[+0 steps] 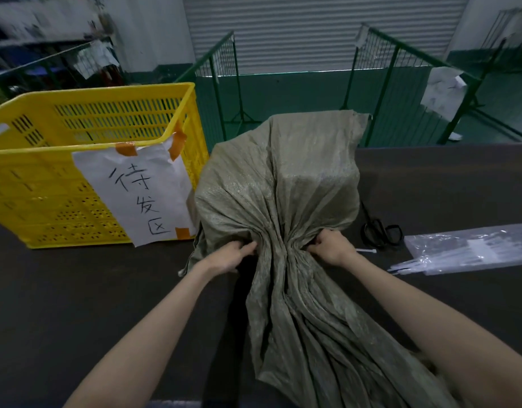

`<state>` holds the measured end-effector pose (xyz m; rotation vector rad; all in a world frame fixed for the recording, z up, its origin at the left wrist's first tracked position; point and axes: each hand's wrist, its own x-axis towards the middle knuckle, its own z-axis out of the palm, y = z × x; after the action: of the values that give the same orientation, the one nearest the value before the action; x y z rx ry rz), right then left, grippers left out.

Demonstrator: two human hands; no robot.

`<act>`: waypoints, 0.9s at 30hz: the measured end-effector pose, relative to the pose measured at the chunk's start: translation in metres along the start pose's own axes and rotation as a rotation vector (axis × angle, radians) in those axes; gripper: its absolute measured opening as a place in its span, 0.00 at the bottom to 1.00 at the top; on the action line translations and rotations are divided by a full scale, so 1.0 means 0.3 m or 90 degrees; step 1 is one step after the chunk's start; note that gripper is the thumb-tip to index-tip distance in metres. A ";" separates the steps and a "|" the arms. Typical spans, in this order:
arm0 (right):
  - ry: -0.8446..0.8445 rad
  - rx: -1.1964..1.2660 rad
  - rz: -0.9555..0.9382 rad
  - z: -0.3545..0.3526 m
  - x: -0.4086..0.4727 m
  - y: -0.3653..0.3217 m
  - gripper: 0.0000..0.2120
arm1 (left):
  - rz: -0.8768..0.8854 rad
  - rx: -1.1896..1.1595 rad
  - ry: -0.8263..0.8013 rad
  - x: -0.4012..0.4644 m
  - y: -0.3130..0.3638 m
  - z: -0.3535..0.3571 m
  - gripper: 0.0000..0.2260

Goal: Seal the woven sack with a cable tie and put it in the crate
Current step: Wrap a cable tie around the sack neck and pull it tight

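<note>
Now left hand, right hand outstretched, each grip clenched on gathered woven sack neck.

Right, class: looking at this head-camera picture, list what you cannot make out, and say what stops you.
- What fills the woven sack: the fabric covers it.
- Fingertips of the left hand and right hand: buried in the gathered neck.
- Inside of the yellow crate: walls block the floor.
- Scissors: blades run behind the sack.
- Shelves at the upper left: blurred.
</note>
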<state>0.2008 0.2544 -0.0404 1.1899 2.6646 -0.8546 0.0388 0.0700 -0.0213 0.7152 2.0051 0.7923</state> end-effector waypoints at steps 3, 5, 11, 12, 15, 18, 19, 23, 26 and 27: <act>0.040 -0.025 0.040 -0.017 -0.006 0.016 0.19 | 0.020 0.111 0.124 0.029 -0.047 -0.072 0.09; 0.053 -0.060 0.061 -0.017 -0.015 0.016 0.24 | -0.031 0.136 0.206 0.048 -0.078 -0.106 0.11; 0.116 -0.094 0.086 -0.014 -0.044 0.003 0.18 | -0.125 -0.006 0.339 0.009 -0.115 -0.117 0.04; 0.130 -0.065 0.081 -0.017 -0.046 0.004 0.16 | -0.107 -0.106 0.344 0.002 -0.116 -0.116 0.03; 0.156 0.067 0.046 -0.026 -0.049 0.010 0.12 | -0.081 -0.352 0.336 -0.006 -0.120 -0.120 0.04; 0.170 0.287 -0.012 -0.030 -0.065 -0.011 0.12 | -0.068 -0.462 0.346 -0.006 -0.105 -0.125 0.05; 0.181 0.363 -0.016 -0.031 -0.068 -0.022 0.11 | -0.044 -0.481 0.360 -0.007 -0.094 -0.126 0.06; 0.219 0.573 -0.021 -0.039 -0.067 -0.065 0.09 | 0.088 -0.495 0.475 -0.029 -0.017 -0.112 0.11; 0.247 0.634 -0.060 -0.048 -0.075 -0.093 0.08 | 0.186 -0.482 0.545 -0.038 0.050 -0.099 0.11; 0.252 0.633 -0.078 -0.050 -0.078 -0.099 0.07 | 0.212 -0.492 0.551 -0.040 0.070 -0.096 0.11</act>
<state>0.1977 0.2312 -0.0071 1.4499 2.6128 -2.3464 0.0241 0.0671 0.0132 0.2356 2.0124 2.2004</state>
